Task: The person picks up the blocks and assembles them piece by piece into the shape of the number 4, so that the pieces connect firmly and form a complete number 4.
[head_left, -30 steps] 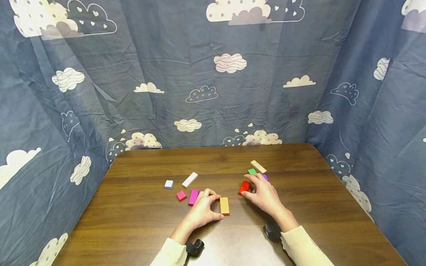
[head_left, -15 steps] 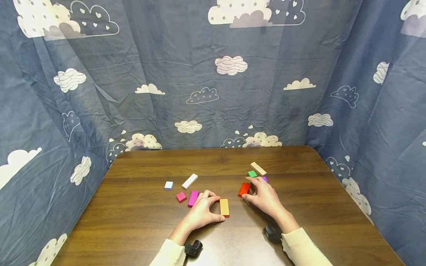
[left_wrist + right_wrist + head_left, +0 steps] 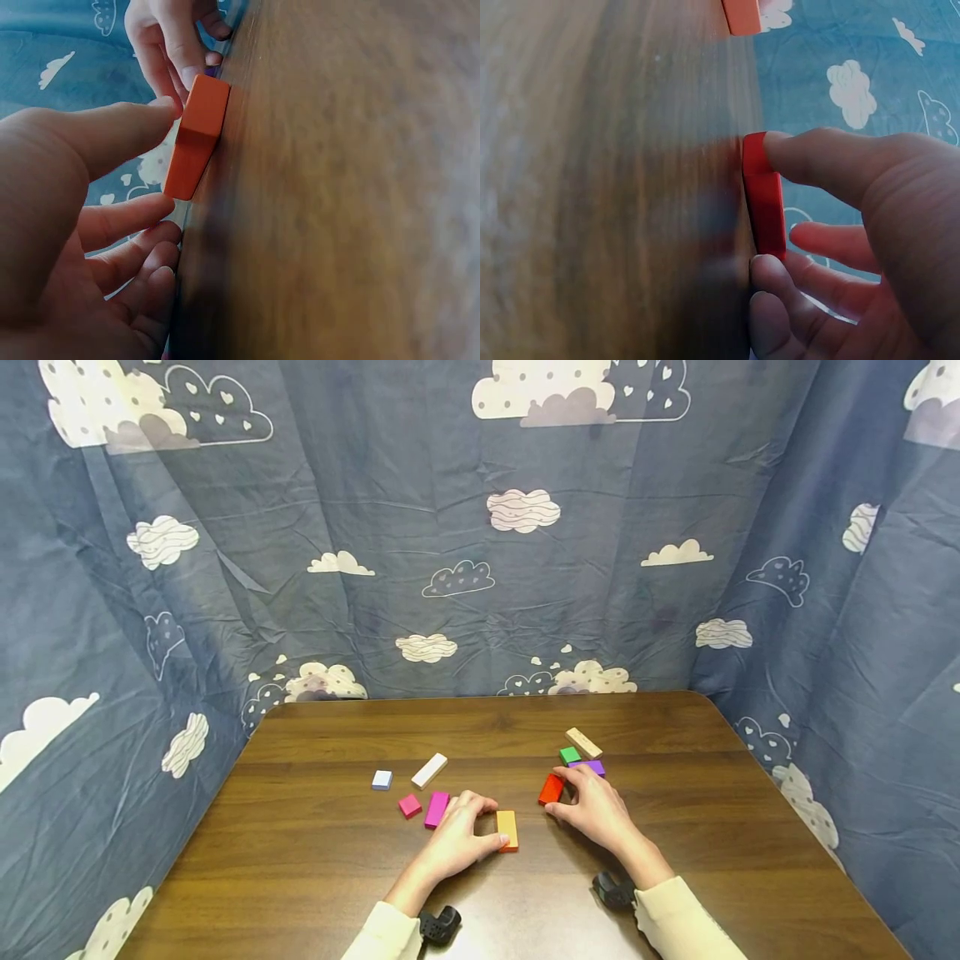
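Note:
My left hand (image 3: 457, 839) pinches an orange block (image 3: 507, 828) lying on the table, thumb at its near end and forefinger at the far end. In the left wrist view the orange block (image 3: 201, 124) shows between thumb and forefinger, the other fingers bent below. My right hand (image 3: 596, 803) holds a red block (image 3: 551, 788) the same way, thumb on the near end. The right wrist view shows the red block (image 3: 765, 202) between thumb and fingers. Beside the left knuckles is a magenta block (image 3: 437, 810); a purple block (image 3: 592, 767) is partly hidden behind the right hand.
Left of the hands lie a pink block (image 3: 409, 806), a pale blue block (image 3: 382, 780) and a white block (image 3: 430, 771). Beyond the right hand are a green block (image 3: 570, 756) and a light wooden block (image 3: 583, 743). A cloud-patterned curtain (image 3: 420, 610) surrounds the wooden table (image 3: 300, 860).
My left thumb has moved in from below the orange block onto its near end. The right hand has shifted slightly, showing more of the purple block. The blocks stay in place.

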Demonstrator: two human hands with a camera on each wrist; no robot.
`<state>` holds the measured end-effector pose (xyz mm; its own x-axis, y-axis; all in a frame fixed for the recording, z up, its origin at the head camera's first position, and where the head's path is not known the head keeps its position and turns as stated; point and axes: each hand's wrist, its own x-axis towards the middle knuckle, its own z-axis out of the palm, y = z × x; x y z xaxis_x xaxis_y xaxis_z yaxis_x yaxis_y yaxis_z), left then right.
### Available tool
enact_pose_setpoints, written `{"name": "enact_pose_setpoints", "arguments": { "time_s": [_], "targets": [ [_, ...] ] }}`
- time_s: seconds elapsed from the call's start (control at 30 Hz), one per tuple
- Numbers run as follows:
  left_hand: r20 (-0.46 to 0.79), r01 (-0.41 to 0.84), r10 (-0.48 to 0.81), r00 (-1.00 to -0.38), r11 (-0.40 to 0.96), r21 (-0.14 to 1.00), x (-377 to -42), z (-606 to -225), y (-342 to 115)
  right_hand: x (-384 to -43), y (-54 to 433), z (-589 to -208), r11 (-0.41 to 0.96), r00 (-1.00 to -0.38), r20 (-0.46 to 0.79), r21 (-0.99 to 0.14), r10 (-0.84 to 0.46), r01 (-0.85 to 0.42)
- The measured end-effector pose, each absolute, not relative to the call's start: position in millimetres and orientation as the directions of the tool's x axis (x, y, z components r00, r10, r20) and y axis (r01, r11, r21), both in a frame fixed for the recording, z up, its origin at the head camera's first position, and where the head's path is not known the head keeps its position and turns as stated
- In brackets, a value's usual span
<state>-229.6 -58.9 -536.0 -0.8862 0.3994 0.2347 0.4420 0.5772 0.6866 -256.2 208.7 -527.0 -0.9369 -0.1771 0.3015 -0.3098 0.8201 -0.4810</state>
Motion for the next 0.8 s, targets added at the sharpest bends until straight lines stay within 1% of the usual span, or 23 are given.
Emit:
{"name": "enact_pose_setpoints", "arguments": {
  "time_s": [0.57,0.8],
  "targets": [
    [0.226,0.430,0.386,-0.894,0.599,0.676,-227.6,-540.1,-57.0,-254.5,207.8,-527.7,0.842,-0.941,0.289,-0.450,-0.178,-0.297],
    [0.228,0.435,0.392,-0.891,0.595,0.676,-228.6,-539.6,-57.7,-254.6,207.4,-528.4,0.849,-0.930,0.313,-0.422,-0.192,-0.317]
  ]
}}
